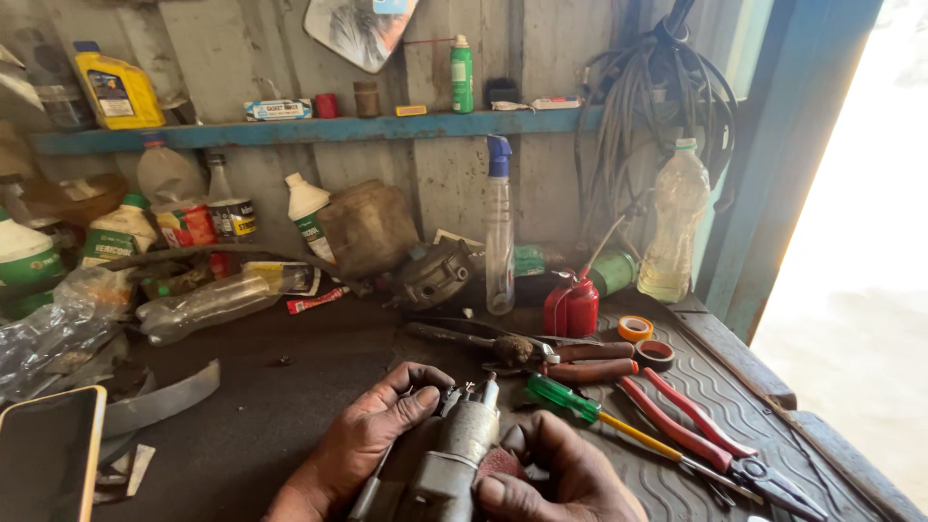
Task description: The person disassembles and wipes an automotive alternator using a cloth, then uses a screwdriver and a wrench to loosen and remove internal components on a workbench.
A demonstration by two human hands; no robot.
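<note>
A grey cylindrical metal part [462, 440], like a small motor body with terminals at its top, stands at the bottom centre of the head view. My left hand [362, 440] wraps around its left side, thumb against the top. My right hand [556, 474] presses a small reddish-brown pad [500, 462] against the part's right side. A thin metal rod [365, 493] lies under my left hand. Both hands are dark with grease.
Right of my hands on the ribbed black mat [715, 387] lie a green-handled screwdriver [580, 411], red-handled pliers [701, 435], brown-handled pliers [580, 360], tape rolls [646, 340], a red oil can [572, 304]. A spray bottle [499, 232], bottles and a phone [48, 454] crowd the back and left.
</note>
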